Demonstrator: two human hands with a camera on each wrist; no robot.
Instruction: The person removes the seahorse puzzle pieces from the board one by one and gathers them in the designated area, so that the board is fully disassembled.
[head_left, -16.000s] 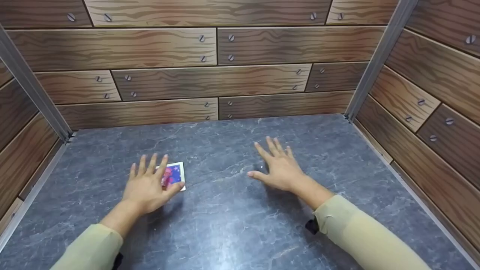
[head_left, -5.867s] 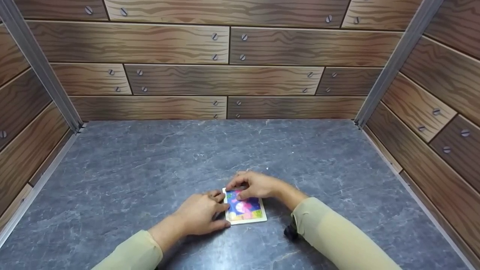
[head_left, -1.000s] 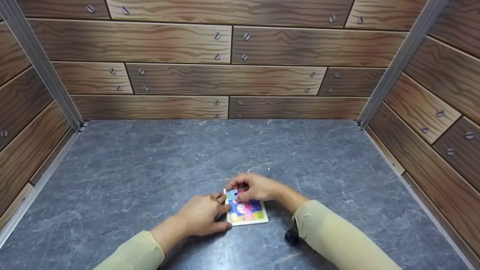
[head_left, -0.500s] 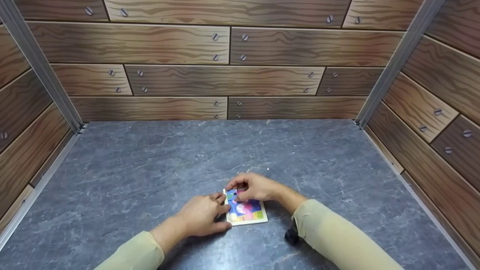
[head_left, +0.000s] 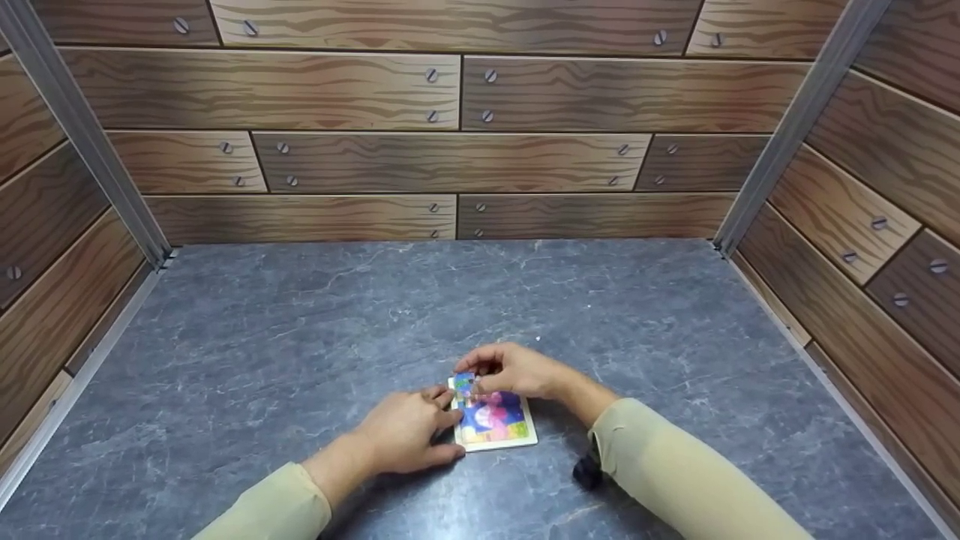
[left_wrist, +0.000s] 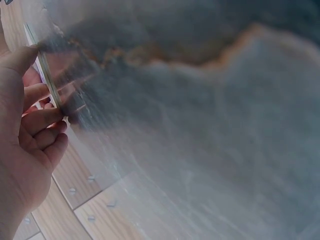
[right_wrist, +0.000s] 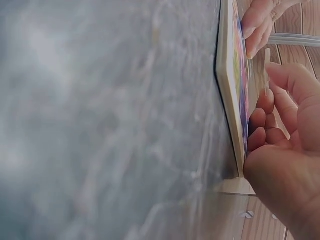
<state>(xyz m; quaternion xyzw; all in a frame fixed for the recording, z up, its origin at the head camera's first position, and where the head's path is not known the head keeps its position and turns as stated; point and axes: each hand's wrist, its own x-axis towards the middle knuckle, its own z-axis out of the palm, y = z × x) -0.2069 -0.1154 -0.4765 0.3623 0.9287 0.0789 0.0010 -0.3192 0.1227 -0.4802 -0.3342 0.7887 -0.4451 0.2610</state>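
A small picture jigsaw board (head_left: 531,435) with a white frame and a pink, blue and yellow picture lies on the grey marbled table. My left hand (head_left: 397,433) rests along its left side, thumb at the near corner and fingertips on the edge. My right hand (head_left: 521,371) pinches a blue and green jigsaw piece (head_left: 464,379) between thumb and fingertips over the far left part of the board. Seen edge-on in the right wrist view, the thin piece (right_wrist: 267,70) stands off the board's face. The right hand covers the board's far right corner.
Wood-plank-patterned walls (head_left: 360,161) enclose the table (head_left: 300,322) at the back and both sides, with grey metal posts (head_left: 772,124) at the corners. A small white speck (head_left: 537,338) lies on the table beyond my right hand.
Earlier my hands were spread apart over the table, with the board by the left one. Over the last second the right hand has tilted and raised the piece from the board; the left stays put.
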